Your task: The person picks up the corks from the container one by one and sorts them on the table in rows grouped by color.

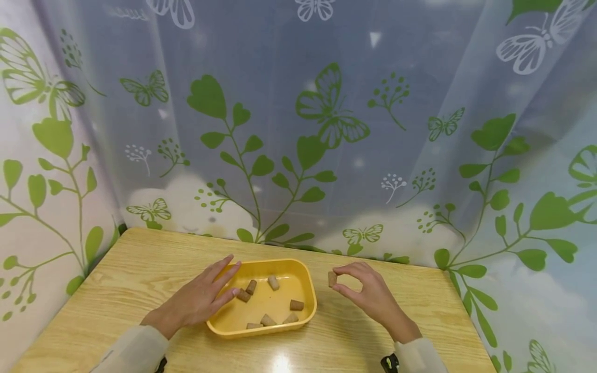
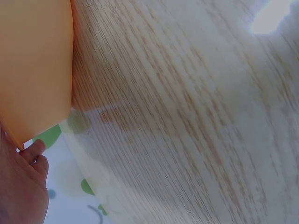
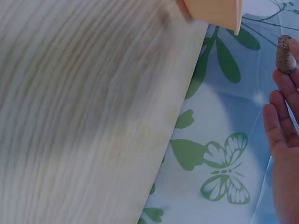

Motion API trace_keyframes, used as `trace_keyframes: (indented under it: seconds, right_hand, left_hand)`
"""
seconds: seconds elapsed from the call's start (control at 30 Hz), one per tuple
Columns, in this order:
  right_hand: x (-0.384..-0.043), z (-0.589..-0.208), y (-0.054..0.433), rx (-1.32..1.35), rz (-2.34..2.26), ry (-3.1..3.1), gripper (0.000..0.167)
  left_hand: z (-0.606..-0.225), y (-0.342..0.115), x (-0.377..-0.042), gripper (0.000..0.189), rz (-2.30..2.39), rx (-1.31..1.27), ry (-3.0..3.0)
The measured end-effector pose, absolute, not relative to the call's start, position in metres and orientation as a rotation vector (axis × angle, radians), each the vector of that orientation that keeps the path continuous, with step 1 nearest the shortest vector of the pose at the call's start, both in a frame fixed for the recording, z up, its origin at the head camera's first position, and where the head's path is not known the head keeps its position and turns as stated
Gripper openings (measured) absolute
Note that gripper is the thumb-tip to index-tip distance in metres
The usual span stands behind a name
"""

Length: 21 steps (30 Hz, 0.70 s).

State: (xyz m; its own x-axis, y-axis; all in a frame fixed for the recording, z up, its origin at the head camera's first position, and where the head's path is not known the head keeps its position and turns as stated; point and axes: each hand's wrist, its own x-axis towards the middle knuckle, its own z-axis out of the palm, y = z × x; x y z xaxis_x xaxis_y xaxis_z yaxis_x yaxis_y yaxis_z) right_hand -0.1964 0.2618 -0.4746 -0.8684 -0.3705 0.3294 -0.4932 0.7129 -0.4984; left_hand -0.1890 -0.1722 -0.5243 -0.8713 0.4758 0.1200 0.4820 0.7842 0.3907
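A small brown cork (image 1: pixel 332 279) is pinched between the thumb and fingertips of my right hand (image 1: pixel 370 294), held above the table just right of the yellow tray (image 1: pixel 308 290). In the right wrist view the cork (image 3: pixel 285 55) looks speckled and slightly tapered. My left hand (image 1: pixel 198 296) rests at the tray's left rim, fingers spread and reaching over it. Several more corks lie inside the tray: a pair (image 1: pixel 247 292) near the left fingertips, a pale one (image 1: pixel 273 282) toward the back, a dark one (image 1: pixel 296 305) at right, and others along the front wall.
The tray stands on a light wood-grain table (image 1: pixel 163 254). Behind it and at both sides hangs a curtain (image 1: pixel 280 155) printed with green leaves and butterflies. A bright light reflection shows on the table's front part.
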Motion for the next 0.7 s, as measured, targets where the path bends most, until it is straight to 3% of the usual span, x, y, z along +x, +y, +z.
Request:
trace_keyframes:
  seconds: [0.7]
  right_hand:
    - [-0.187,-0.506,0.286,0.613,0.887,-2.726,0.036]
  left_hand:
    - [-0.526,-0.173,-0.190,0.067,-0.665,-0.795,-2.967]
